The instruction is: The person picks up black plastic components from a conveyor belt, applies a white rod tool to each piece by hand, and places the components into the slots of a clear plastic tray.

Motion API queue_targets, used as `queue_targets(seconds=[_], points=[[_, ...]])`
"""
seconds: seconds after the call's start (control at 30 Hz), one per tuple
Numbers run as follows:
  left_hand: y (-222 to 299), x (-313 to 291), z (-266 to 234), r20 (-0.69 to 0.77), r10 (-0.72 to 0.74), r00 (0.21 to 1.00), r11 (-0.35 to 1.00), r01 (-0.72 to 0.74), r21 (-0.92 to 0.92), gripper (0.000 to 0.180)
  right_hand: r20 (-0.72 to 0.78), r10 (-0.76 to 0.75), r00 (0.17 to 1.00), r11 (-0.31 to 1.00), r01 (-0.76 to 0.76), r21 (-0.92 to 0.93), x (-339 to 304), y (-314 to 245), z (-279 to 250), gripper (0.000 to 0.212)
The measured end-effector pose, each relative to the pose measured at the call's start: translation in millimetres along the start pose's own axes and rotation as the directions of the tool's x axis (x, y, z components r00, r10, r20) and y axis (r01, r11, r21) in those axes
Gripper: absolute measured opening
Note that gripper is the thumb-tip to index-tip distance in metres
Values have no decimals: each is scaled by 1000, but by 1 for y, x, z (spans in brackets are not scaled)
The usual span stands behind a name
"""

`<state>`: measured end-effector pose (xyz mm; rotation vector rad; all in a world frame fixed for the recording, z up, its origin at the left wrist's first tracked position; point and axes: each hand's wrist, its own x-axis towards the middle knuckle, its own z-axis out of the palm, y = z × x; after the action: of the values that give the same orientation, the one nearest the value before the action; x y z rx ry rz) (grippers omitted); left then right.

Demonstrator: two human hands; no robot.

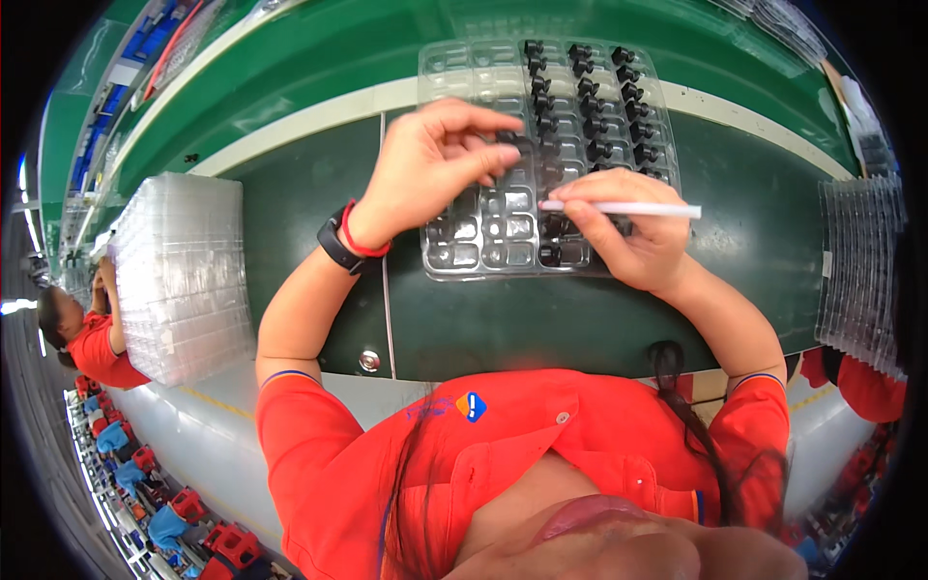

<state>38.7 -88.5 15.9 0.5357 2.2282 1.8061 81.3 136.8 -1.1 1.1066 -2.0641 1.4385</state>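
A clear plastic blister tray [448, 60] with rows of moulded pockets lies on the dark green table. Small black parts [593, 103] stand in its middle and right columns, and several pockets at the left look unfilled. Over the tray's left half, my left hand [435, 159] pinches a small black part [513, 142] between thumb and forefinger; motion blurs it a little. My right hand [633, 227] grips a slim white pen-like stick [652, 209], its pinkish tip pointing left above the tray's middle column. The right hand covers some lower right pockets.
Tall stacks of clear trays stand on the left [184, 275] and the right [855, 266]. A co-worker in red [101, 348] is beyond the left stack, and a red sleeve [870, 382] shows at the right. A round metal fitting [368, 361] sits near the table's front edge.
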Motion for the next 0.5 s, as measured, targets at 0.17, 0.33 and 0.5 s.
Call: queue_targets(seconds=[0.17,0.33,0.5], points=[[-14,49,-22,-228,505,832,766,-311,563,27,38,-83,996,996,84,-27,2,-6,1,5],[-29,89,-35,41,652,757,425,-410,807,19,40,-128,991,989,131,-69,-2,-6,4,10],[-38,94,-30,159,610,776,261,-387,884,12,42,-167,985,982,170,-80,-4,-4,8,10]])
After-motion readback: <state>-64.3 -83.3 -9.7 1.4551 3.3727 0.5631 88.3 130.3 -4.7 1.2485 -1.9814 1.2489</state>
